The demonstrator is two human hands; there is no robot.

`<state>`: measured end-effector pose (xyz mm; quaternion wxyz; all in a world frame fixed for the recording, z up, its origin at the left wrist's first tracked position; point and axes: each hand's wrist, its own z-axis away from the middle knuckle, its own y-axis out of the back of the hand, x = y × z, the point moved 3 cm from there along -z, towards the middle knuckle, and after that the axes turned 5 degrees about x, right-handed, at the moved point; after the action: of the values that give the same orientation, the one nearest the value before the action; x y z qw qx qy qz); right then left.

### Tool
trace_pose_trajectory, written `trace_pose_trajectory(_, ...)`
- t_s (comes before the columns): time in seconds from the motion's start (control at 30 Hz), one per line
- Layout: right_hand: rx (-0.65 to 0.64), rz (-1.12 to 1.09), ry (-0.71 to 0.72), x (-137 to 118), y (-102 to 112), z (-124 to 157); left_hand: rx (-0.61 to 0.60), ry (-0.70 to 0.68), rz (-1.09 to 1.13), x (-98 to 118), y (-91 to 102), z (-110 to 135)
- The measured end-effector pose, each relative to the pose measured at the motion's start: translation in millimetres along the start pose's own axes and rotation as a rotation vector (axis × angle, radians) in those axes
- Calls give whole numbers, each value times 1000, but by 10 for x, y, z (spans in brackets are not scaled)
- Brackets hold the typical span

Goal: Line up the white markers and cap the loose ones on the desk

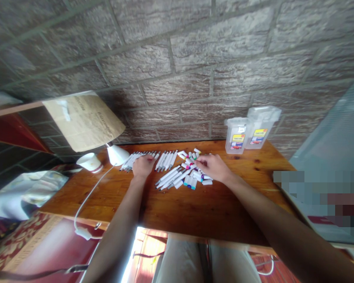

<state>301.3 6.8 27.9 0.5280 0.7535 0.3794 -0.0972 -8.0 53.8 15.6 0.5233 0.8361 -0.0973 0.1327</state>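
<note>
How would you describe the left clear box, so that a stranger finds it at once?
Against the stone-patterned wall stands a wooden table. Toward its back right, beyond the right hand, two labelled clear boxes stand together. The left box is nearer that hand and looks shorter than the other.

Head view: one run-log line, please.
left hand: over white markers; right hand: at marker caps; grips: unclear; table lamp: beside paper cup

At left I see a row of white markers (130, 161), dark-ended, lying side by side. Just right of it I have a smaller row (166, 161), slanted alike. Nearer, a loose group of pens (170, 177) lies flatter. At right I make out jumbled white caps (190, 181) with teal, pink and purple ends.
</note>
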Motion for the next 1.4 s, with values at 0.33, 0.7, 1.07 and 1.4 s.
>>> trace_pose_trajectory(0.33, -6, 4, -3, -14, 8, 5, 42, -79, 121, 256, -20, 47)
trace_pose_trajectory(0.7, -18, 15, 11, 8, -24, 4, -303, -529, 579, 505, -149, 158)
trace_pose_trajectory(1.07, -30, 4, -1, -29, -11, 9, -320, -558, 519, 479, -199, 158)
trace_pose_trajectory(1.4, -27, -6, -12, -18, -2, 8, -278, -407, 398, 411, -120, 113)
